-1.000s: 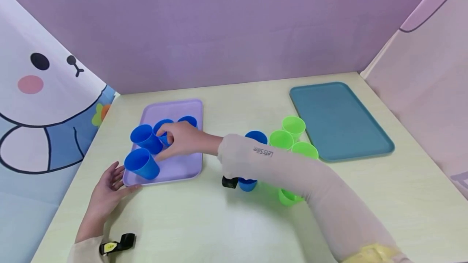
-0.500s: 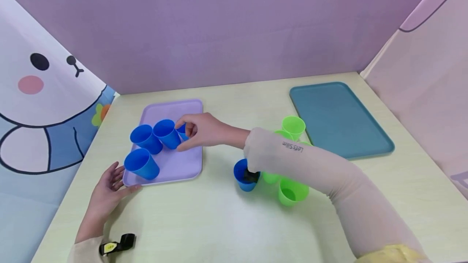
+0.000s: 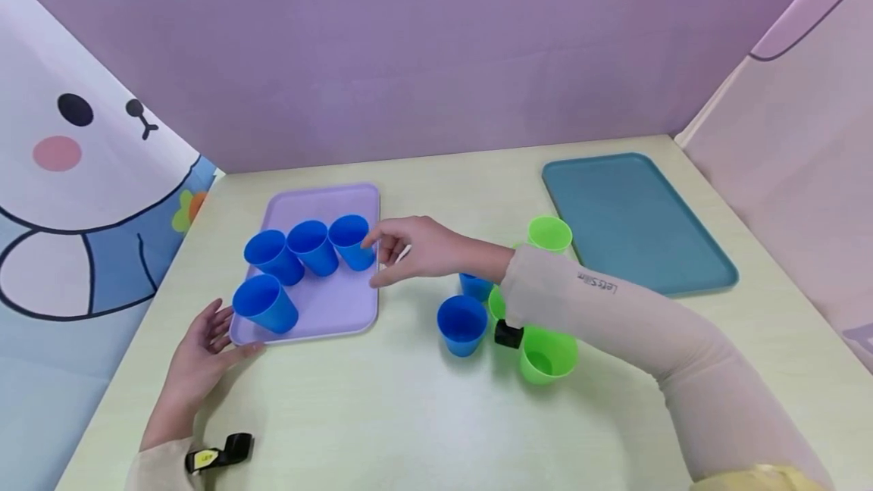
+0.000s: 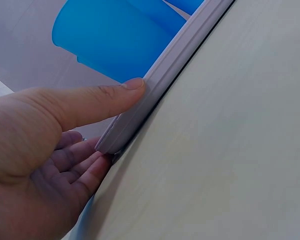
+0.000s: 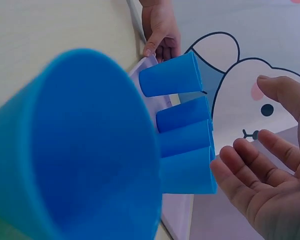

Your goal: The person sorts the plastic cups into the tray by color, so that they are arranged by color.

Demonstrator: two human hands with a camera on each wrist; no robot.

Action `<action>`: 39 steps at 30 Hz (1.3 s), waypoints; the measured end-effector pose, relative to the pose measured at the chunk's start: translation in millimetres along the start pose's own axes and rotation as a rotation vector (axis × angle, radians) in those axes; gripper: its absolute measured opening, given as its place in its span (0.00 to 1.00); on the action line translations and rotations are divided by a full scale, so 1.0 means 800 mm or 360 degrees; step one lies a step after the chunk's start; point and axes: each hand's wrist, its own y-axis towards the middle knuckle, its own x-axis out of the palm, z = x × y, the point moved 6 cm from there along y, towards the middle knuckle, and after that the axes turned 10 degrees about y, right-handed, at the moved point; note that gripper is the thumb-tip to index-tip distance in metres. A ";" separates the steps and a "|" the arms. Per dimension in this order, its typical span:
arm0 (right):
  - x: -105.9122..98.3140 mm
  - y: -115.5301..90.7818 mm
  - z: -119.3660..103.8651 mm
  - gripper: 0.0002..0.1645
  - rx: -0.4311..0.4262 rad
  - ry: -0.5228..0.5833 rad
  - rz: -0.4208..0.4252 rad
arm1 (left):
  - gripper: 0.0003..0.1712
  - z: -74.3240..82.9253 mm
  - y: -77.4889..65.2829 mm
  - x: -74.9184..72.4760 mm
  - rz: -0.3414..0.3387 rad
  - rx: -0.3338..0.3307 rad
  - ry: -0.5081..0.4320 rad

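My left hand (image 3: pixel 201 358) holds the near left corner of a purple tray (image 3: pixel 341 313). In the left wrist view its thumb lies on the rim and its fingers are at the corner's underside. Several blue cups stand upright on the tray, among them a front cup (image 3: pixel 266 305) and a back right cup (image 3: pixel 351 242). My right hand (image 3: pixel 416 248) is just right of that back right cup, with thumb and fingers apart and nothing between them. In the right wrist view the open palm faces the row of cups, fingertips near the closest cup (image 5: pixel 187 172).
Two blue cups, the nearer (image 3: pixel 462 326) in plain view, stand mid-table beside several green cups, including a near one (image 3: pixel 548 354) and a far one (image 3: pixel 549 233). My right sleeve hides part of this group. A teal tray (image 3: pixel 641 226) lies at the back right.
My right hand has drawn back to the right from over the purple tray, uncovering the middle and right cups there. My left hand has stayed at the tray's corner.
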 end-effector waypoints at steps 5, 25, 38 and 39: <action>-0.005 -0.019 0.013 0.29 0.0031 0.0022 -0.0031 | 0.63 0.001 -0.001 0.000 -0.0001 0.0008 -0.0004; -0.021 -0.083 0.042 0.37 -0.0071 0.0190 -0.0579 | 0.63 -0.001 0.001 0.001 -0.0004 -0.0004 -0.0002; -0.014 -0.096 0.036 0.43 -0.0161 -0.0141 -0.0797 | 0.62 0.001 0.001 -0.001 -0.0001 0.0009 0.0010; -0.013 -0.097 0.036 0.43 -0.0168 -0.0173 -0.0810 | 0.63 0.000 0.001 -0.001 -0.0004 0.0004 0.0008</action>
